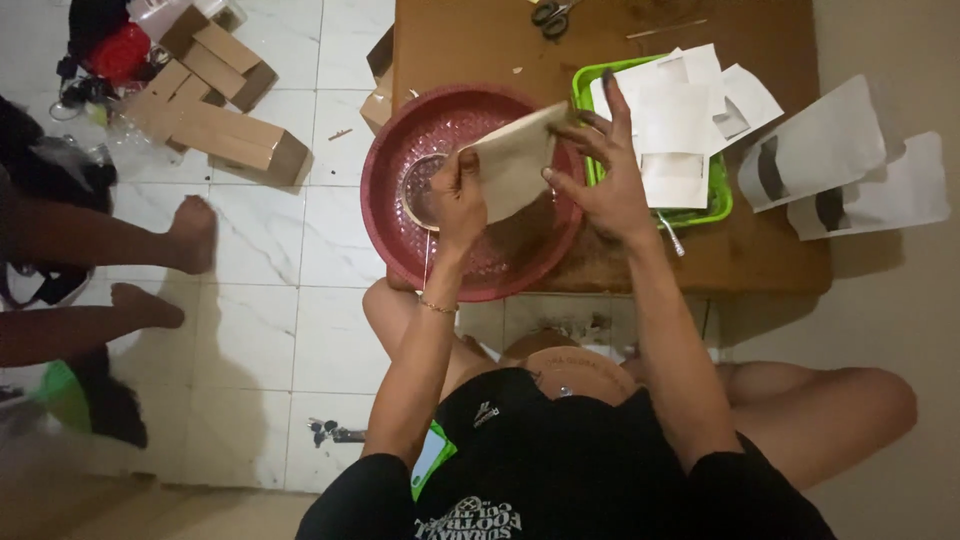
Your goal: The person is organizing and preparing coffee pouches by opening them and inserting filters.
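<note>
I see the tan paper pouch [515, 160] slanting up and to the right between both hands over the red basin [400, 150], my left hand [455, 200] pinching its lower end, my right hand [600, 175] gripping its upper edge with spread fingers.

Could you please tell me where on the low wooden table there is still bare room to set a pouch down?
The wooden table is bare along its far edge, between the scissors and the far right corner, and in front of the green tray. The middle is crowded: the red basin fills the left side, with the left hand and right hand holding a brown pouch above it.
</note>
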